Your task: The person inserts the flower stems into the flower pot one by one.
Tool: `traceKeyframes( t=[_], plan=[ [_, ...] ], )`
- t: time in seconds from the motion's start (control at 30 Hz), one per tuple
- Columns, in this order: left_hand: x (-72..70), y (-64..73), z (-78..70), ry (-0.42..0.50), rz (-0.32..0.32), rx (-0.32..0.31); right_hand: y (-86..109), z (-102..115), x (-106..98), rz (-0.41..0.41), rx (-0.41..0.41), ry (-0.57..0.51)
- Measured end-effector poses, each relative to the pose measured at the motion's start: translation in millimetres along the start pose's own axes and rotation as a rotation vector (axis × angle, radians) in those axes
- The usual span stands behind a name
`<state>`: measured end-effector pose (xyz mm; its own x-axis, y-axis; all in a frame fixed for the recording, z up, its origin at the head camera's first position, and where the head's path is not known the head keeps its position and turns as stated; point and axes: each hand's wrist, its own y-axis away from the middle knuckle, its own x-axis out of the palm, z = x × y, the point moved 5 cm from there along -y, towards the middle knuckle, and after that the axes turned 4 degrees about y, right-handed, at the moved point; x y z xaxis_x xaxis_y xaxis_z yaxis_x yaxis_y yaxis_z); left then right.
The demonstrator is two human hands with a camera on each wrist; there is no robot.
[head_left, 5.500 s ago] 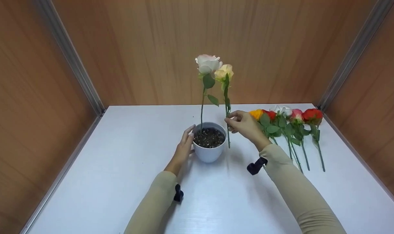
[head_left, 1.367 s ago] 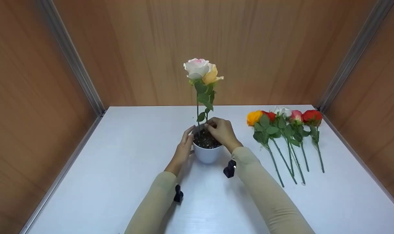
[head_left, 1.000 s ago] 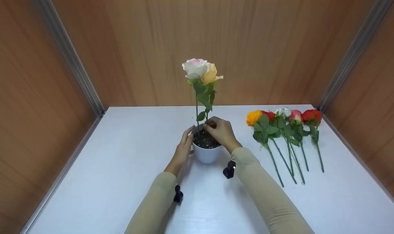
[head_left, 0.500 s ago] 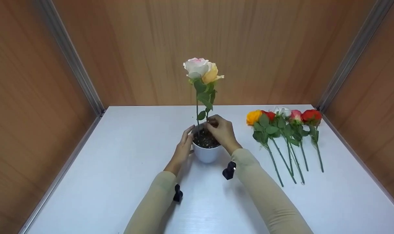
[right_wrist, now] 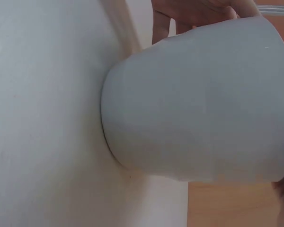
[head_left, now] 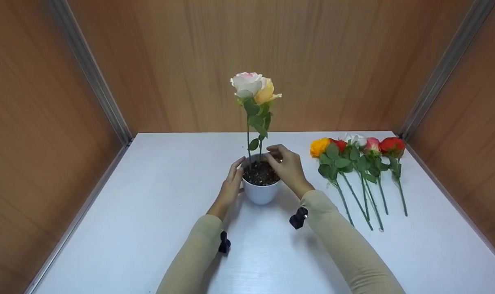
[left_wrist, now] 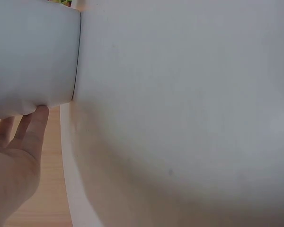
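In the head view a white pot (head_left: 261,193) filled with dark soil (head_left: 262,176) stands upright on the table. A white rose with a pink-tinged centre (head_left: 246,85) and a pale yellow rose (head_left: 265,94) rise from the soil, their blooms overlapping. My left hand (head_left: 228,185) rests against the pot's left side; in the left wrist view its fairly straight fingers (left_wrist: 35,126) touch the wall. At the right rim, my right hand (head_left: 289,167) has its fingers loosely bent, apart from the yellow rose's stem and with nothing between them. The right wrist view is mostly filled by the pot (right_wrist: 199,104).
To the right, several cut roses lie on the white table (head_left: 157,212), among them an orange one (head_left: 320,147), a pink one (head_left: 372,144) and a red one (head_left: 392,146). Wood-grain panels (head_left: 198,65) with metal corner strips enclose the back and sides.
Earlier my right hand carried the yellow rose in beside the white one and set its stem in the soil. Now it has let go and drawn back right. The left hand stays put.
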<state>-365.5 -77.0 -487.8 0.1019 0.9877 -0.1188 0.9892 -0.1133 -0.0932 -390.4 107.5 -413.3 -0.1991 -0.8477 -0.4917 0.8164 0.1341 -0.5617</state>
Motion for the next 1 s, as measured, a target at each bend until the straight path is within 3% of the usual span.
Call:
traceKeyframes(
  t=[0.4, 1.0],
  plan=[
    [-0.8, 1.0, 0.3, 0.004, -0.002, -0.002, 5.7, -15, -25, 0.036, 0.007, 0.037],
    [0.7, -1.1, 1.8, 0.0, -0.017, -0.018, 30.3, -64, -73, 0.072, 0.112, 0.13]
  ],
)
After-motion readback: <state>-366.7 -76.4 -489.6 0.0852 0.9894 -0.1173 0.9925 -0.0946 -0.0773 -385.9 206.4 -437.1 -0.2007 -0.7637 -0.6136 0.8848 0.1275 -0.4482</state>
